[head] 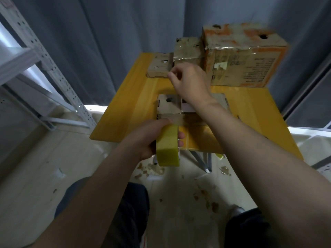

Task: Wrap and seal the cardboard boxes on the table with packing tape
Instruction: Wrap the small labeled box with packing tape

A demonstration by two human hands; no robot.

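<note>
Head-worn wide-angle view, steeply down, close above yellow table (125,104).

we see a dim, soft picture with a cool bluish cast over the curtain (107,33). the brightest spots are washed-out glare at the upper left edge and pale strips at middle right. a faint shadow lies on the yellow desk (125,104) under the right hand (189,83). straight lines bow near the edges, and detail on the floor (35,176) is smeared.
</note>
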